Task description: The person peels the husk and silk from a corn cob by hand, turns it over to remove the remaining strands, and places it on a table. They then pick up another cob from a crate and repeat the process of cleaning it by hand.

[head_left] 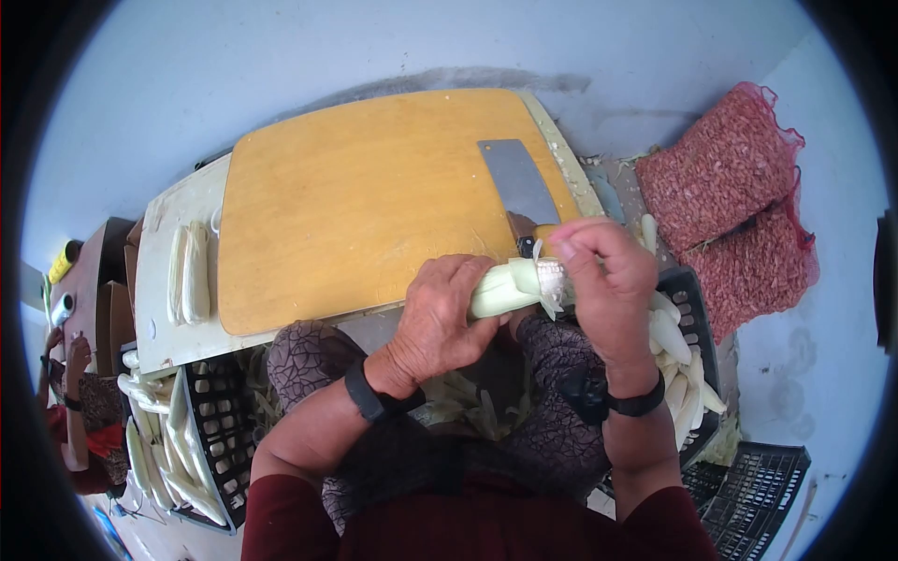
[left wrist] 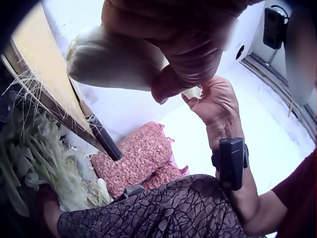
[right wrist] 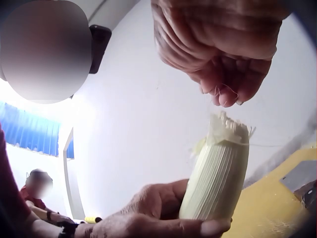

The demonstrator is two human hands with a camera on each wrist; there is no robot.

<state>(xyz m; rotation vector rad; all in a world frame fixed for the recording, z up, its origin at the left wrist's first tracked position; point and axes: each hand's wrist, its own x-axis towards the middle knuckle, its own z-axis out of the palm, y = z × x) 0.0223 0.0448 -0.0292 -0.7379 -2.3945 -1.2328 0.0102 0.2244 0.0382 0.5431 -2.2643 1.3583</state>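
Note:
My left hand (head_left: 440, 318) grips an ear of corn (head_left: 498, 293) around its pale green husk, above my lap at the board's near edge. The ear's open end shows white kernels (head_left: 550, 271) with ragged husk around them. Close by that end is my right hand (head_left: 617, 285), its fingers curled and the fingertips drawn together. In the right wrist view, thin strands of corn silk (right wrist: 227, 88) show at those fingertips, just above the kernels. Beyond the hands a cleaver (head_left: 519, 178) lies on the yellow cutting board (head_left: 355, 206), its handle end partly hidden by the right hand.
Husked-looking pale ears fill a black crate (head_left: 694, 299) at the right and another crate (head_left: 220, 439) at the left. Several long ears (head_left: 194, 276) lie left of the board. Red mesh sacks (head_left: 720, 178) lean by the right wall. Another person (head_left: 79, 411) sits far left.

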